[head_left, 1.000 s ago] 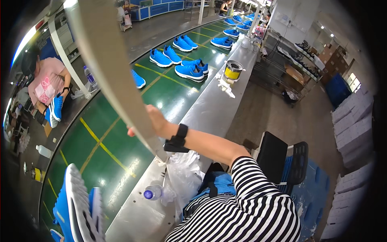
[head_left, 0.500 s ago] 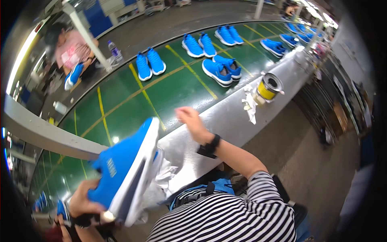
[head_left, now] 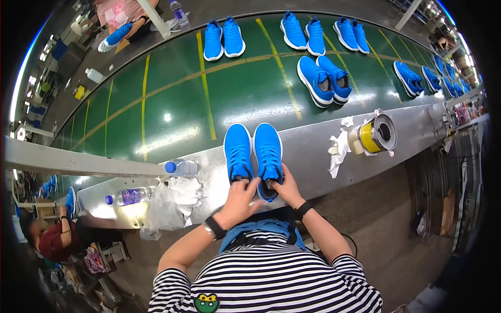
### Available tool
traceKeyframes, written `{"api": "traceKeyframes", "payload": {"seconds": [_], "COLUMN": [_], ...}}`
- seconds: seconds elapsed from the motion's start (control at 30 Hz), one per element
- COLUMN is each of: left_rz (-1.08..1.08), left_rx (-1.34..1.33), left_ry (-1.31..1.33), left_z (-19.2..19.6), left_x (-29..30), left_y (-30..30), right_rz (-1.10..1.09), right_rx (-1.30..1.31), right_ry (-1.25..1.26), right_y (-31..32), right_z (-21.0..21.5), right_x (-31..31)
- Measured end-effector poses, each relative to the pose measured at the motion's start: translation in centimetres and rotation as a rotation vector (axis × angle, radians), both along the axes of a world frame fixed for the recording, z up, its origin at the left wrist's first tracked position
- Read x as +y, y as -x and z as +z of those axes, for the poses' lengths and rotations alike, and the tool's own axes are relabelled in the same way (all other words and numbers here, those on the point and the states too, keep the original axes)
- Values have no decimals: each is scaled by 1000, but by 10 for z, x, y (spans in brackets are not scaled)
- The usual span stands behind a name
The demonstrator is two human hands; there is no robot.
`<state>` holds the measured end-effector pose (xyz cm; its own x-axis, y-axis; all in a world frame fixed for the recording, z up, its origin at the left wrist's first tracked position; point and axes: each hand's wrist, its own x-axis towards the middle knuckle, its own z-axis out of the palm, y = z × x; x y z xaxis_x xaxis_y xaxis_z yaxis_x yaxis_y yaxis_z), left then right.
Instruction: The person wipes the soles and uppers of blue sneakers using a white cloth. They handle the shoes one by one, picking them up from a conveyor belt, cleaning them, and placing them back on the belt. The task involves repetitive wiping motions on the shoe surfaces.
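Gripping blue sneakers (head_left: 253,156) with both hands (head_left: 261,195), steel ledge (head_left: 313,151), green conveyor belt (head_left: 172,104), factory hall

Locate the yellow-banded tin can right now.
In the head view the yellow-banded tin can lies on its side on the metal ledge, to the person's right of the blue shoe pair and beside crumpled white rags.

glossy green belt (head_left: 172,104), brushed metal ledge (head_left: 313,151), matt blue mesh-cloth shoes (head_left: 253,154)

A shoe factory: pairs of blue shoes (head_left: 316,78) ride a long green conveyor belt (head_left: 172,109).
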<state>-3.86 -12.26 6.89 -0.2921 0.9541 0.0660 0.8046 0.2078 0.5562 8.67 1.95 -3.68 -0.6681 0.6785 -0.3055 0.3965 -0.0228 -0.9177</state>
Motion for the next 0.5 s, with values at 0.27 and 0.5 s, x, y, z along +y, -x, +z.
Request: {"api": "traceKeyframes", "payload": {"seconds": [0.27, 0.5], "left_rz": [602, 779], "left_rx": [-817, -1613], "left_ry": [13, 166], "left_z": [-67, -63], "left_x": [-13, -28], "left_y": [50, 73], "right_rz": [11, -3], "right_rx": [-34, 119], "right_ry": [-35, 578], "right_y": [13, -5], "right_z": [4, 43], "right_x": [5, 32]}}
